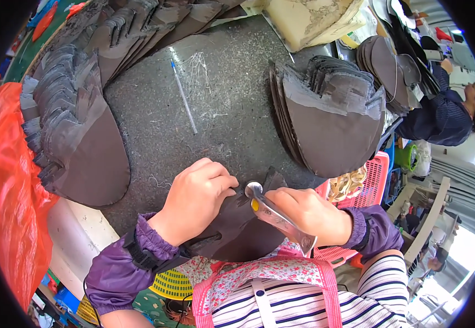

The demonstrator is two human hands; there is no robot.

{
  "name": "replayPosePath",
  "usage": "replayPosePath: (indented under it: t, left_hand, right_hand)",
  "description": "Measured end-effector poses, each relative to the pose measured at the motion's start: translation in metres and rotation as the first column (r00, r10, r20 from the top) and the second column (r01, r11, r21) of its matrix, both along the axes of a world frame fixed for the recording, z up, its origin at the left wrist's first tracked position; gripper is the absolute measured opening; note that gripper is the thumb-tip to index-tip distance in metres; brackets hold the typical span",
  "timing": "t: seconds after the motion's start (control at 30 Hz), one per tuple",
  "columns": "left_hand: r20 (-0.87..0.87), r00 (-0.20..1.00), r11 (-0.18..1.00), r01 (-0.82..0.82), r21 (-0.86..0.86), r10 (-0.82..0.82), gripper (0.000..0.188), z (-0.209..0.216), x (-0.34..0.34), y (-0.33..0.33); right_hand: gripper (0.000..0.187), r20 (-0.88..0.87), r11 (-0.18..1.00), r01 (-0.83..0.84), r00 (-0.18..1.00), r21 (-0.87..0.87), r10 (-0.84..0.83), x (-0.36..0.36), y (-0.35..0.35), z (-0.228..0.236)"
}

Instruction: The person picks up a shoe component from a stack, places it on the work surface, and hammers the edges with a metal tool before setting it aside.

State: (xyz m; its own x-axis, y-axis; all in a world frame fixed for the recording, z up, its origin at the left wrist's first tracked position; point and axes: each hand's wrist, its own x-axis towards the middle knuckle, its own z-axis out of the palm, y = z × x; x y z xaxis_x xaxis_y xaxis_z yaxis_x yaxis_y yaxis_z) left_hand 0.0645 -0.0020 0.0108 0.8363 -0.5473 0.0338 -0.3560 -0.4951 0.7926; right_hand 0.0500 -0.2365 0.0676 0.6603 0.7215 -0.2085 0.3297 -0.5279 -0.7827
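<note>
Speckled tabletop (229,139) spans mid-frame. Below, the left hand (195,192), fingertips together, touches a dark piece (243,235); the right hand (311,213) grips a hammer (279,217).

Bench (232,82), speckled dark grey. On it: blue-ended pen (184,97); thread scraps (198,68); left stack (92,156) and right stack (330,128) of brown pieces.

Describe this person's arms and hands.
The left hand and right hand wear no gloves. The purple left sleeve and right sleeve have gathered cuffs; the left carries a black buckled strap, the right a dark band. A thin dark cord runs beside the left sleeve.
</note>
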Motion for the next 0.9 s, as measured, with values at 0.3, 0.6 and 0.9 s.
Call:
replayPosePath:
  t: [0.3,0.6,0.9]
  left_hand:
    - [0.104,0.993,0.994,0.068,-0.084,-0.059,0.018,-0.010,0.001,0.009]
    - [0.314,0.932,0.983,0.163,0.088,-0.182,0.022,-0.005,0.001,0.014]
    - [0.225,0.974,1.000,-0.004,0.022,-0.001,0.027,-0.009,-0.018,0.014]
  right_hand:
    - [0.034,0.024,1.000,-0.015,1.000,0.011,0.015,0.002,0.001,-0.009]
    - [0.019,-0.115,0.994,0.100,0.989,0.046,-0.094,0.008,0.014,-0.007]
    - [0.017,-0.071,0.999,0.031,0.997,0.023,-0.030,0.013,0.015,-0.004]
